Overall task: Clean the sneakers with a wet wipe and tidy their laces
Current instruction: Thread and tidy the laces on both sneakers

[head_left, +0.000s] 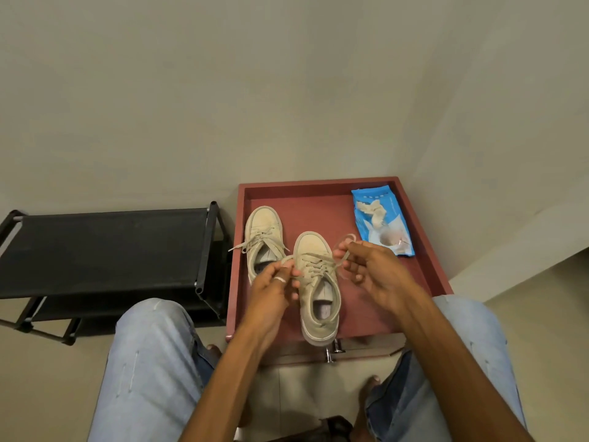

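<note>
**Q:** What are the largest items?
**A:** A black shoe rack (105,250) stands just left of the red tray (318,189); the left edge of the view cuts it off. Knees in pale jeans (153,362) flank the tray's near edge.

**Q:** Where are the task's things?
**A:** Two beige sneakers lie inside the tray, toes towards its far wall. The far sneaker (264,223) is in the tray's left half, its lace ends loose. The near sneaker (314,250) is at the tray's middle, with its heel over the tray's near edge. A blue wipe pack (395,218) lies in the tray's far right corner, with a crumpled wipe (373,212) on it.

**Q:** Is any writing legible?
**A:** The pack's print and the insole marks are too blurred to read.

**Q:** And the hands?
**A:** Above the tray's middle, the left hand (274,290) pinches one lace loop (287,259) with curled fingers and hides the far sneaker's heel. The right hand (373,271) pinches the other lace loop (345,240) the same way. A pale ring (280,279) sits on a left finger.
</note>
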The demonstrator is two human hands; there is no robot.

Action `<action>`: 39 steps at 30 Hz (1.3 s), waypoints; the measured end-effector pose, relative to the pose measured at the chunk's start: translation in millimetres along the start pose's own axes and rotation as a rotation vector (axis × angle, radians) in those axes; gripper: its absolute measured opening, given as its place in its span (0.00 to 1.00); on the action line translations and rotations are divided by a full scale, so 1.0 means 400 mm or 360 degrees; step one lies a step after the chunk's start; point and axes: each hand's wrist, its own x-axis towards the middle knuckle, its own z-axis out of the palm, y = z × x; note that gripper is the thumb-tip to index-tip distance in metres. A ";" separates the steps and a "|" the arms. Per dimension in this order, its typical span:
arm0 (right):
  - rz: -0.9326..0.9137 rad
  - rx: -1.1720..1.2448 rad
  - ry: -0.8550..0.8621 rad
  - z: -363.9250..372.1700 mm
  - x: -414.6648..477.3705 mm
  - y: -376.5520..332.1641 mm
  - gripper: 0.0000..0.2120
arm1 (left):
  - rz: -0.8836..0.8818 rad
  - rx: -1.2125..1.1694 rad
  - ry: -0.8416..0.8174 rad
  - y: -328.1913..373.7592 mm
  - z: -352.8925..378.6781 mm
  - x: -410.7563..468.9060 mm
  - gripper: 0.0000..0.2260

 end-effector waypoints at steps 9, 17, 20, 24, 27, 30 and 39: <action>-0.0519 0.0136 0.0162 -0.064 -0.047 -0.046 0.12 | 0.0333 -0.0090 0.0125 0.131 -0.064 -0.027 0.10; -0.0510 0.0105 0.0349 -0.069 -0.047 -0.049 0.14 | 0.0393 -0.0042 0.0183 0.164 -0.091 -0.038 0.10; -0.0256 -0.0093 0.0434 -0.068 -0.038 -0.031 0.11 | 0.0313 0.0227 0.0243 0.140 -0.115 -0.026 0.14; -0.0112 -0.0491 0.0517 -0.069 -0.040 -0.018 0.10 | 0.0230 0.0865 0.0426 0.118 -0.139 -0.007 0.29; -0.0216 -0.1098 0.0629 -0.068 -0.041 -0.011 0.17 | 0.0409 0.1657 0.0491 0.104 -0.140 -0.003 0.37; -0.0248 -0.1019 0.0548 -0.062 -0.036 -0.006 0.10 | 0.0675 0.1877 0.0442 0.087 -0.113 -0.013 0.33; -0.0585 -0.1505 0.0617 -0.051 -0.031 0.007 0.11 | 0.0982 0.2121 -0.0004 0.033 -0.028 -0.018 0.21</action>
